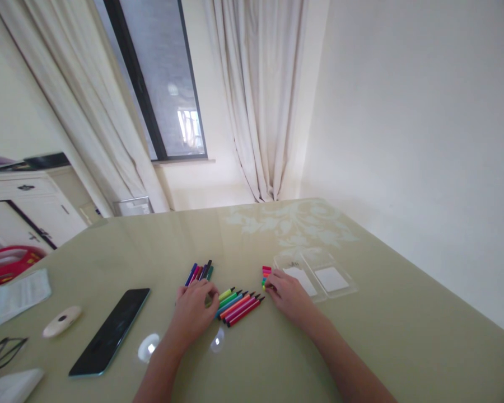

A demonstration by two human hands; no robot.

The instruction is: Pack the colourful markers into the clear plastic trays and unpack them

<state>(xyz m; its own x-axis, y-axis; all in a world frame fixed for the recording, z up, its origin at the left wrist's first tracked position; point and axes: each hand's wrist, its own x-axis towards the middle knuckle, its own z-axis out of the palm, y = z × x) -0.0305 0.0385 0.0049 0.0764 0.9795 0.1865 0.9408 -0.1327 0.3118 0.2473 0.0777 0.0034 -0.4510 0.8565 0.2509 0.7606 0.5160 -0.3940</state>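
Observation:
Several coloured felt-tip pens (238,305) lie side by side on the green table (395,336), between my two hands. My left hand (193,313) rests palm down on the left end of that row, its fingers over a second bunch of pens (200,272) that sticks out beyond the fingertips. My right hand (289,294) lies flat to the right of the row, its fingertips touching a small stack of coloured pen caps (266,274). Neither hand is seen to grip anything.
An open clear plastic pen case (319,276) lies just beyond my right hand. A dark phone (110,330), a white oval object (61,321), glasses (2,354) and a plastic-wrapped paper (21,292) lie on the left. A wall stands close on the right, curtains behind.

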